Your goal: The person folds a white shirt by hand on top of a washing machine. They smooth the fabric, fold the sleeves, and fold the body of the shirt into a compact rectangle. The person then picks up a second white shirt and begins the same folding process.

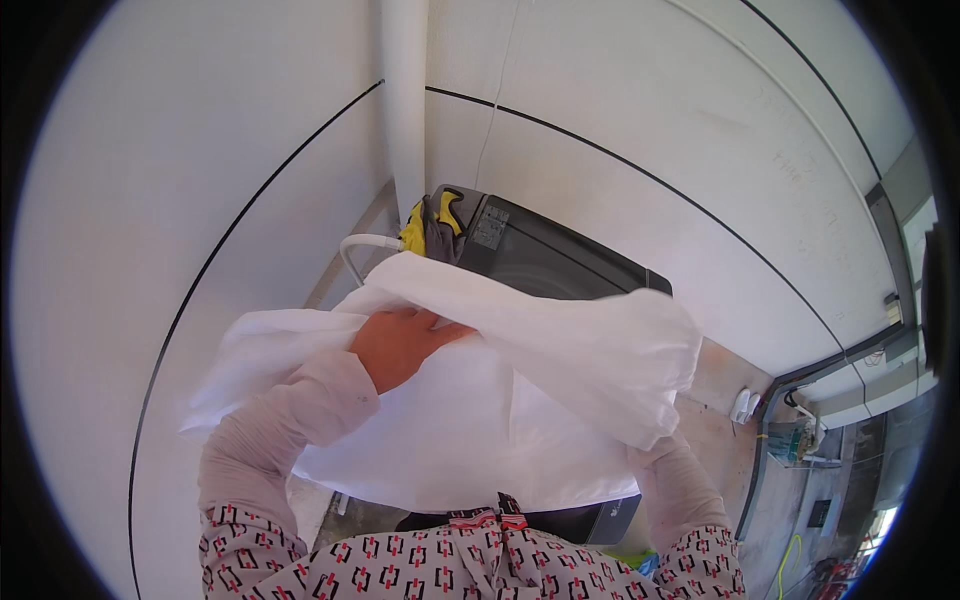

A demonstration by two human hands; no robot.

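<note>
Left hand on white cloth

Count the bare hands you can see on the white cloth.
1: the left hand lies on the white cloth over the dark washing machine. The right hand is hidden under the cloth's right fold.

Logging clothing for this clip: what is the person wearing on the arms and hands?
Both arms wear thin, pale, close-fitting sleeves to the wrist. The left hand is bare, no glove or ring visible. The right hand is hidden under white cloth. The top has a red-and-black pattern.

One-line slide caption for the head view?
Left hand on white cloth over a dark washing machine; right hand hidden.
</note>
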